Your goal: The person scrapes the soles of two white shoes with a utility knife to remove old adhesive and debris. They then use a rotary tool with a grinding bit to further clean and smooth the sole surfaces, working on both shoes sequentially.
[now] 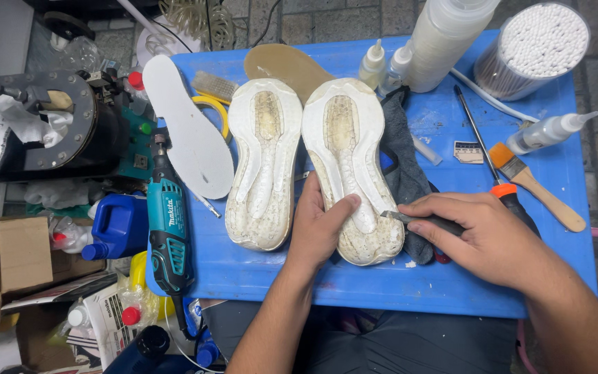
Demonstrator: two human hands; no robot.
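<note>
Right sole (349, 166) is pinned flat under the open left grip (321, 225); a blade (410, 218), apparently metal, is clasped in the closed right grip (482, 232), at its edge.

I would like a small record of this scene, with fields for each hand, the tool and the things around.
Surface: blue table
Left hand: presses on the right-side white shoe sole, thumb on its middle
Right hand: grips a blade tool, tip at the sole's edge
Second sole: lies beside it, untouched
Under the sole: grey cloth
Nearby right: brush, screwdriver, squeeze bottle, jar of cotton swabs
Nearby left: teal rotary tool, white insole
</note>
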